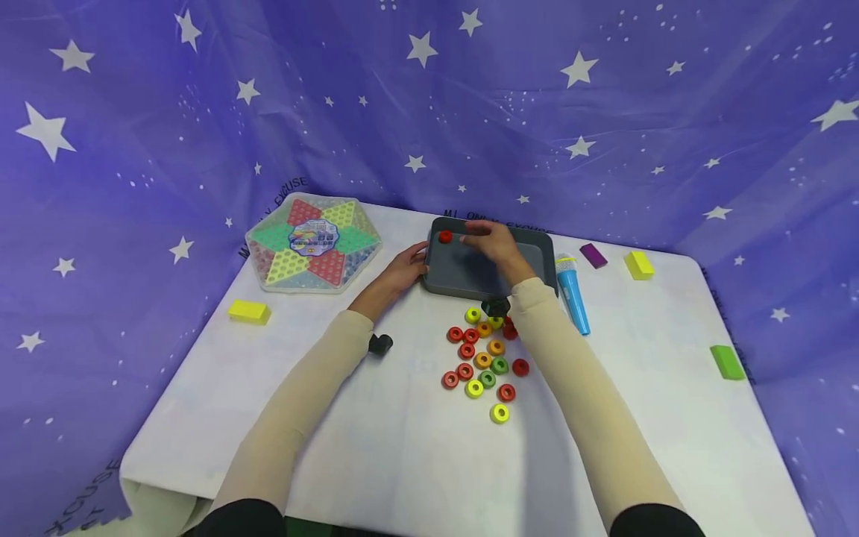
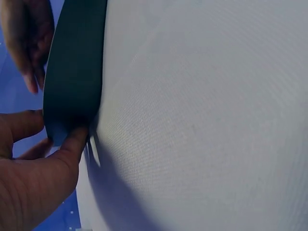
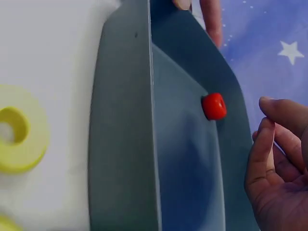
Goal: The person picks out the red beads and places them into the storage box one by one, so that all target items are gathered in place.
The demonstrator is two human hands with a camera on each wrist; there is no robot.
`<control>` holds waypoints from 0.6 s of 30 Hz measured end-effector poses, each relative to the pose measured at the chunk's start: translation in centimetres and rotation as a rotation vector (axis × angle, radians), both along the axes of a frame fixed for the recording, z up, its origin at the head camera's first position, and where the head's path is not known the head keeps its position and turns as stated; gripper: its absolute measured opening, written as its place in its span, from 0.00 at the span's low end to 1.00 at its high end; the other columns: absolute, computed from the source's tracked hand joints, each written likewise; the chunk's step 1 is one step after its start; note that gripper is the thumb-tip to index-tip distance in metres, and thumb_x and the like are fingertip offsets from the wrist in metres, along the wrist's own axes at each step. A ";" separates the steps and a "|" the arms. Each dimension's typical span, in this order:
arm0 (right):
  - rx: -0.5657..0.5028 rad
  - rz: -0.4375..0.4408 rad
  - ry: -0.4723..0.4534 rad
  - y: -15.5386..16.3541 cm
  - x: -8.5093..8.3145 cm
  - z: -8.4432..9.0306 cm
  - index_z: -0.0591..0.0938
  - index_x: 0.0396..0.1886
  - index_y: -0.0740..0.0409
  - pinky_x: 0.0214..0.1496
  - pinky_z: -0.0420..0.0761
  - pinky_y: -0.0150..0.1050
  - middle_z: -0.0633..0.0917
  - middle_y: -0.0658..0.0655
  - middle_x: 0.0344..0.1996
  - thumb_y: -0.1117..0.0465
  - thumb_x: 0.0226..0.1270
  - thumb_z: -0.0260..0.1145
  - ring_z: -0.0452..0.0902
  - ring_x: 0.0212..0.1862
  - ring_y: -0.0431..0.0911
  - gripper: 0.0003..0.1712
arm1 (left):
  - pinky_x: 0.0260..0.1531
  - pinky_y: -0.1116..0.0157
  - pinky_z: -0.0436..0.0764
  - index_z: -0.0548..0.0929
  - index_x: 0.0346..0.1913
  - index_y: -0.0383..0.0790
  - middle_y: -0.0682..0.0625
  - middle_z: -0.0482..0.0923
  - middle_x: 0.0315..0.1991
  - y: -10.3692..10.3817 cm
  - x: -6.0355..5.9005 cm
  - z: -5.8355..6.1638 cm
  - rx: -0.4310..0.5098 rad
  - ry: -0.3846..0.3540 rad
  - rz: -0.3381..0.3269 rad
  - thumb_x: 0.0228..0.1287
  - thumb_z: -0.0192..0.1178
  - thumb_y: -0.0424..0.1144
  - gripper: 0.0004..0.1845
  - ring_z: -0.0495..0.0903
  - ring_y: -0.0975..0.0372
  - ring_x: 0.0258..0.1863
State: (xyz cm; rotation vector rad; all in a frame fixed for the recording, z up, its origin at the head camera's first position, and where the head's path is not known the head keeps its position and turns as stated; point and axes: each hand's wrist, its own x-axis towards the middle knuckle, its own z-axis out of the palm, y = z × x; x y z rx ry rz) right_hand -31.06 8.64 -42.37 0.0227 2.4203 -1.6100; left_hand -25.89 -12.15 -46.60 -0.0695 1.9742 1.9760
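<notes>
A dark grey rectangular tray (image 1: pixel 463 270) lies at the back of the table. My left hand (image 1: pixel 404 270) holds the tray's left end, with thumb and fingers on either side of its wall, as the left wrist view shows. Inside, against the far wall near the left corner, is one red ring (image 1: pixel 445 236). Over the tray, just right of that ring, hovers my right hand (image 1: pixel 495 242). In the right wrist view its fingers are loosely bent, thumb apart from them, with nothing visible between; the red ring (image 3: pixel 214 106) sits apart from them.
Several red, orange, yellow and green rings (image 1: pixel 482 360) lie scattered in front of the tray. A blue toy microphone (image 1: pixel 573 298) is to its right, near purple (image 1: pixel 593 256), yellow (image 1: pixel 639 265) and green blocks (image 1: pixel 728 362). Leftward are a hexagonal game board (image 1: pixel 313 242) and another yellow block (image 1: pixel 249 312).
</notes>
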 end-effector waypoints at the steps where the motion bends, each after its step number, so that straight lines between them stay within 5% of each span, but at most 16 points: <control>1: -0.006 -0.008 0.000 0.3 0.2 0.1 0.79 0.59 0.56 0.61 0.75 0.43 0.79 0.56 0.58 0.61 0.61 0.71 0.75 0.57 0.48 0.26 | 0.67 0.56 0.66 0.58 0.75 0.45 0.39 0.60 0.71 0.0 0.0 0.0 0.009 0.002 0.003 0.67 0.48 0.22 0.35 0.64 0.51 0.69; 8: -0.078 -0.045 -0.022 2.4 2.0 1.2 0.78 0.61 0.55 0.61 0.76 0.41 0.78 0.53 0.60 0.60 0.60 0.71 0.78 0.56 0.48 0.28 | 0.68 0.55 0.64 0.58 0.75 0.45 0.40 0.59 0.72 0.1 -0.3 0.3 0.086 -0.032 0.028 0.67 0.47 0.21 0.35 0.62 0.52 0.70; 18: -0.121 -0.059 0.009 6.2 5.9 2.0 0.77 0.62 0.50 0.65 0.72 0.41 0.76 0.52 0.63 0.58 0.63 0.69 0.75 0.60 0.46 0.26 | 0.66 0.56 0.66 0.58 0.75 0.46 0.41 0.61 0.72 0.1 -0.2 0.2 0.071 -0.026 0.025 0.67 0.47 0.22 0.35 0.66 0.52 0.67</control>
